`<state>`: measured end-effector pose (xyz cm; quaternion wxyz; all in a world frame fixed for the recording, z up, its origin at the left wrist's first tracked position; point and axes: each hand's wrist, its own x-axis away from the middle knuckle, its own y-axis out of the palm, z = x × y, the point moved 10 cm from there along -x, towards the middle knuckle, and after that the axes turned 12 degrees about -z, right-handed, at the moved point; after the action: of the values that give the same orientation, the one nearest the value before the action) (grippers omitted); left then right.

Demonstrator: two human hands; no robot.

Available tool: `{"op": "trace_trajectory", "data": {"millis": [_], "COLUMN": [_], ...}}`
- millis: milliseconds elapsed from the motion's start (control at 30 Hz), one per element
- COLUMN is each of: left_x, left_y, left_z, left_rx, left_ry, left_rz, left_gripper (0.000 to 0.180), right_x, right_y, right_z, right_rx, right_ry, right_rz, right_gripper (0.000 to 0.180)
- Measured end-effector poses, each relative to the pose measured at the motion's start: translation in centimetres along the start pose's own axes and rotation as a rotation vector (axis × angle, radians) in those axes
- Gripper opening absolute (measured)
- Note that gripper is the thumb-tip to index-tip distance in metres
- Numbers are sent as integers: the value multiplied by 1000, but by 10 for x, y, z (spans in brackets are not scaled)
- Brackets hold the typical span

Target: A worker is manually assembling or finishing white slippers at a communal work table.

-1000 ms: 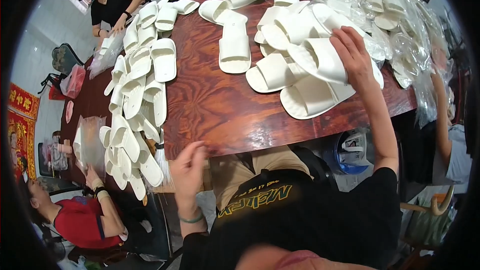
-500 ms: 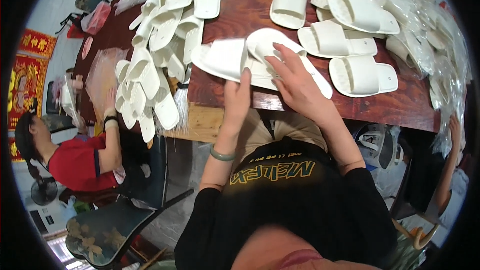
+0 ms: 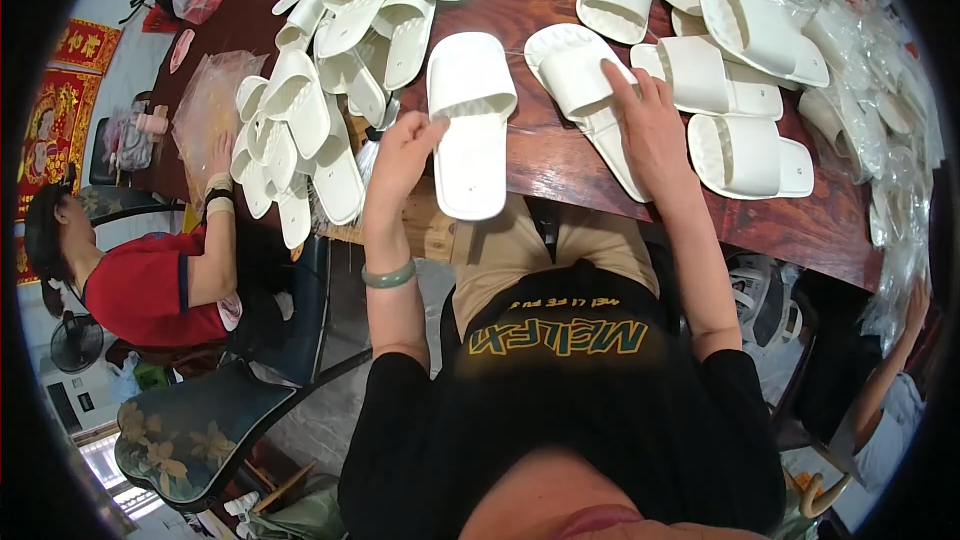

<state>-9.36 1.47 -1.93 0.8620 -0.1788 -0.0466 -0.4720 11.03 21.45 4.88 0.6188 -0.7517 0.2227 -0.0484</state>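
Observation:
My left hand (image 3: 405, 155) is closed on the left edge of a white slide slipper (image 3: 472, 165), pinching it beside the strap. This slipper points away from me, its heel reaching past the table's near edge. A second white slipper (image 3: 575, 65) lies to its right, tilted with its toe toward the far left. My right hand (image 3: 652, 135) grips the right side of that slipper, fingers over the strap's edge; its thumb is hidden. A gap of bare table separates the two slippers.
Piled white slippers (image 3: 350, 20) lie at the left, and more slippers (image 3: 750, 155) at the right. Clear plastic wrapping (image 3: 890, 110) covers some at the far right. A person in red (image 3: 150, 285) sits at the left; another person's arm (image 3: 890, 370) shows at the right.
The two slippers were together, overlapping and lying crosswise; now they are apart, toes pointing away. My left hand has moved left with one slipper, my right hand right with the other.

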Motion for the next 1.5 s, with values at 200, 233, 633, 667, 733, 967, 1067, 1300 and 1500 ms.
{"op": "trace_trajectory", "data": {"millis": [200,233,633,667,733,967,1067,1300,1500], "left_x": [-12,-14,48,51,49,40,37,28,29], "left_y": [0,8,76,84,88,99,90,95,95], "left_z": [35,36,71,71,88,78,78,76,63], "left_rx": [-578,-576,-61,-100,-228,-163,-73,-56,136], "left_ry": [82,83,268,220,300,233,304,366,300], "left_rz": [242,243,214,192,251,184,200,177,110], "left_gripper": [31,31,64,73,84,93,95,96,86], "right_x": [-38,-46,-29,-29,-24,-23,-20,-27,-34], "right_y": [-1,-2,-33,-25,-13,17,0,25,44], "right_z": [10,11,-85,-99,-106,-91,-99,-85,-88], "right_rx": [222,225,-554,-567,-638,-1097,-1190,-1243,-1477], "right_ry": [79,78,-412,-423,-498,-398,-389,-272,-145], "right_rz": [-81,-82,-106,-210,-197,-268,-365,-430,-536], "right_gripper": [23,23,16,21,22,18,17,14,9]}}
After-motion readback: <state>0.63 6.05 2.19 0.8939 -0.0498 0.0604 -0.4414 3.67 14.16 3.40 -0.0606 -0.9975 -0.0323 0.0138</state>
